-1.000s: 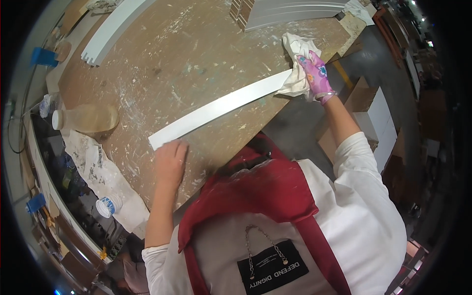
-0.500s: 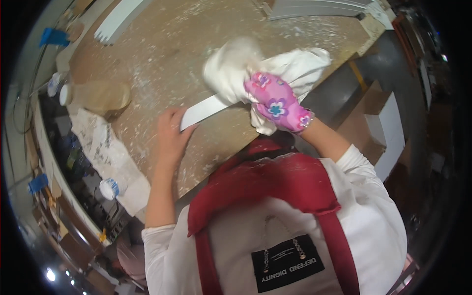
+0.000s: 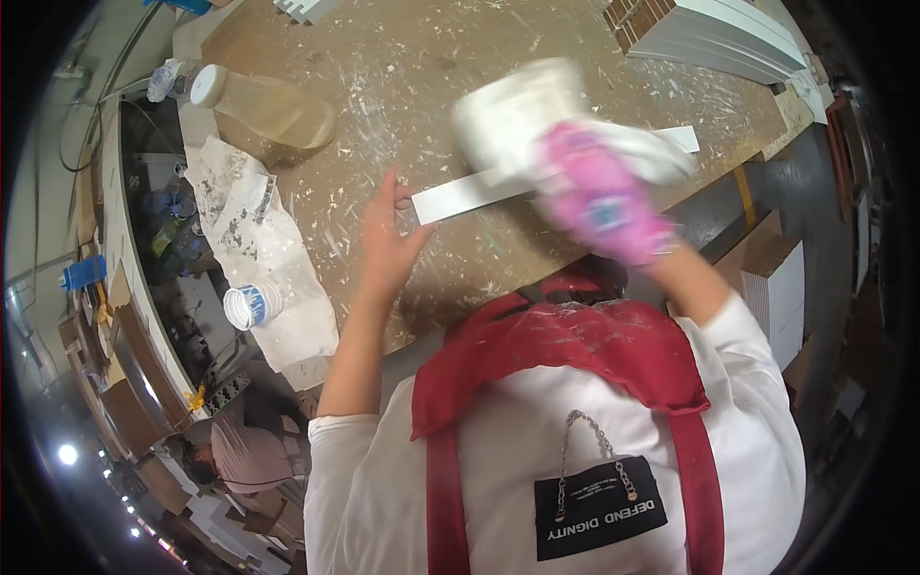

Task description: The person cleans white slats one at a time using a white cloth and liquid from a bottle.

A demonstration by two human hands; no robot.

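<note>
A narrow white strip (image 3: 463, 197) lies slantwise across the worktable in front of me. My left hand (image 3: 385, 235) steadies its left end, thumb on the near edge and fingers at the far corner. Over the strip's middle, my right hand (image 3: 604, 196), in a pink flowered glove and smeared by motion, grips a bunched white cloth (image 3: 522, 110). The cloth lies across the strip and covers part of it. The strip's right end shows past the cloth.
The worktable (image 3: 383, 86) is brown and paint-flecked. At its left are a capped bottle of cloudy liquid (image 3: 273, 110), stained paper (image 3: 244, 206) and a white-and-blue cup (image 3: 254, 305). White boards (image 3: 709, 38) are stacked at the far right. A person (image 3: 249, 455) is at lower left.
My right hand and the cloth have slid a little rightward along the strip, baring more of it beside my left hand and its right end. The whole view has shifted too.
</note>
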